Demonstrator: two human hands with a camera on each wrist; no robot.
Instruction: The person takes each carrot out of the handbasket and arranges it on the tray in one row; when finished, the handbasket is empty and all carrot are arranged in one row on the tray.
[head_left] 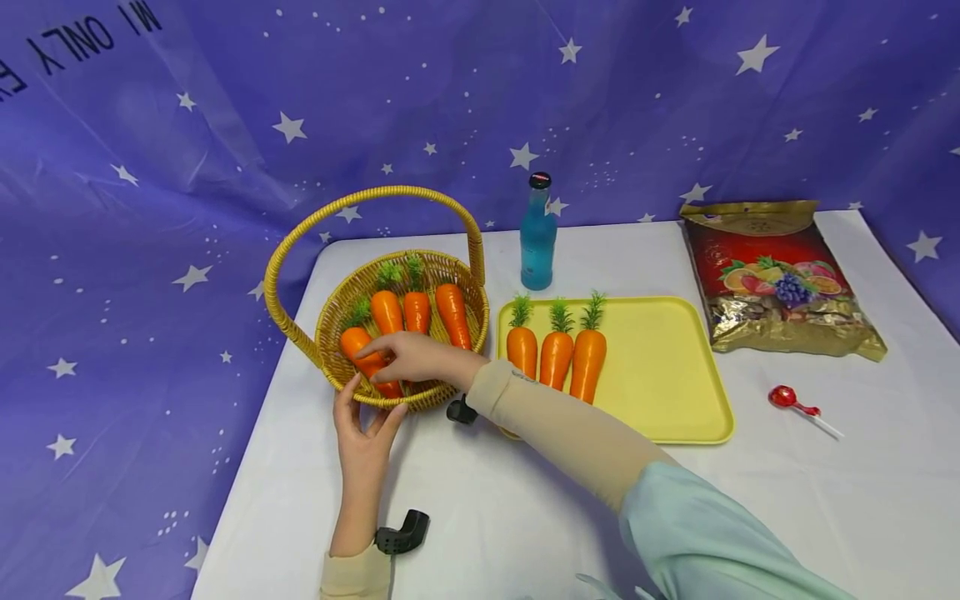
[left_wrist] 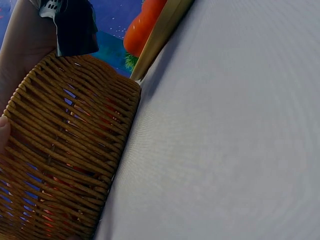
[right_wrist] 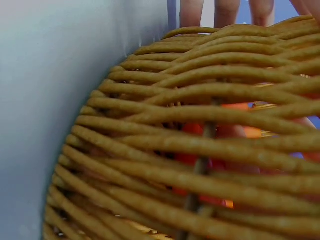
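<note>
A round wicker basket (head_left: 327, 325) with a tall arched handle holds several toy carrots with green tops. My left hand (head_left: 363, 437) holds the basket's near rim, thumb on the outer wall; in the left wrist view the woven side (left_wrist: 70, 145) fills much of the picture. Reaching over the rim, my right hand (head_left: 416, 358) has its finger and thumb about the leftmost carrot (head_left: 352, 340), which lies tilted in the basket. Its other fingers are hidden from above. The right wrist view shows mostly basket weave (right_wrist: 215, 145), with orange behind the gaps.
A yellow tray (head_left: 660, 375) right of the basket bears three more carrots (head_left: 555, 358), partly covered by my right forearm. Behind it stands a blue bottle (head_left: 537, 242). Farther right lie a red and gold candy bag (head_left: 780, 283) and a red lollipop (head_left: 783, 397) on the white table.
</note>
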